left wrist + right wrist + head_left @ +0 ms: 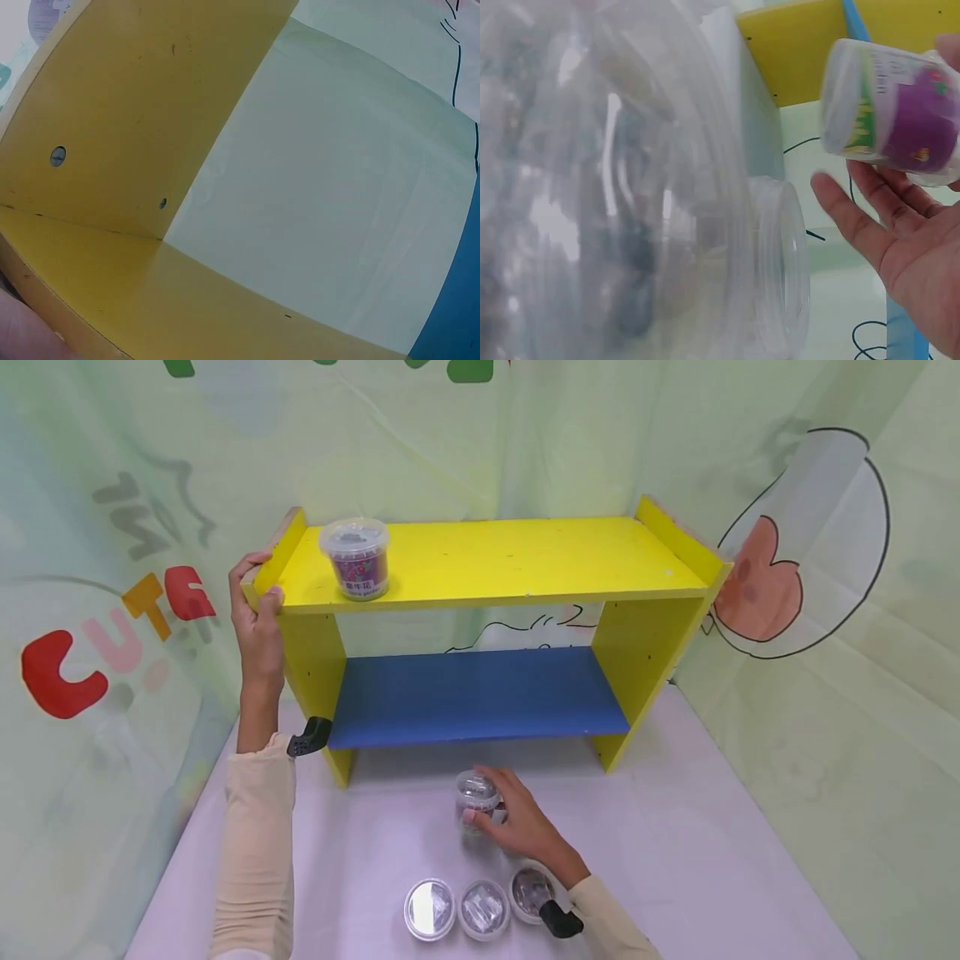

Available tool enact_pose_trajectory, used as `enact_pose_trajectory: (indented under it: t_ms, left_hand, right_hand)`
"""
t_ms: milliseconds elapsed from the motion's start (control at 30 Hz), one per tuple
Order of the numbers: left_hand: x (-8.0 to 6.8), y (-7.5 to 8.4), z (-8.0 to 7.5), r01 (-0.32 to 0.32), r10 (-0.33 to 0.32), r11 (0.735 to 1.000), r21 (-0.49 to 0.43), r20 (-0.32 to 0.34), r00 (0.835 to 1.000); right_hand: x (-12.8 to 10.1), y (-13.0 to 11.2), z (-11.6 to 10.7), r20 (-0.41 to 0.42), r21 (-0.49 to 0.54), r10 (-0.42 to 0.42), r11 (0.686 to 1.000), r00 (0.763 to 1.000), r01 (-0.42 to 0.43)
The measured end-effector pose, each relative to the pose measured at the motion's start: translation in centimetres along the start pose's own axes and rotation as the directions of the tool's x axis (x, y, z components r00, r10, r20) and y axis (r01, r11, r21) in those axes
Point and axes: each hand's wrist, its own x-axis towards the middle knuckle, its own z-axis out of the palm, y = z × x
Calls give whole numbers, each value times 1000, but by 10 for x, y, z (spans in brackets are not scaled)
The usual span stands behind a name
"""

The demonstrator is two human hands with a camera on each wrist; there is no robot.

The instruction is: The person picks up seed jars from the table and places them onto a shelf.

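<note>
My left hand (258,631) grips the left end of a small yellow shelf unit (510,560), thumb at the front corner and fingers over the raised side. In the left wrist view a bit of that hand (26,334) shows at the shelf's edge. A clear plastic tub (476,789) with a purple label is held between the thumb and fingers of my right hand (532,831), in front of the shelf unit. The right wrist view shows this tub (900,112) from the side, its label facing the camera. A similar lidded tub (356,560) stands on the top board's left part.
Three more lidded tubs stand in a row near me: a left one (430,910), a middle one (483,910) and a right one (529,892) under my right wrist. The unit's lower board (480,693) is blue. Printed curtains (862,760) surround the pale table (675,860).
</note>
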Motion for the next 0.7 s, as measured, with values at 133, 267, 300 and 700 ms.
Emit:
enact_pose_trajectory:
  t_ms: [133, 267, 300, 700]
  left_hand:
    - [1, 0, 0, -2, 2, 1000, -1, 0, 1000]
    - [0, 0, 0, -1, 1, 1000, 6, -2, 1000]
    - [0, 0, -1, 0, 0, 1000, 7, 0, 1000]
    - [0, 1, 0, 1, -1, 1000, -2, 7, 1000]
  right_hand:
    - [1, 0, -2, -29, 112, 15, 994, 999, -12]
    - [1, -1, -2, -23, 193, 39, 981, 999, -34]
    - [1, -1, -2, -20, 217, 44, 975, 999, -39]
    - [4, -14, -9, -25, 288, 52, 957, 998, -42]
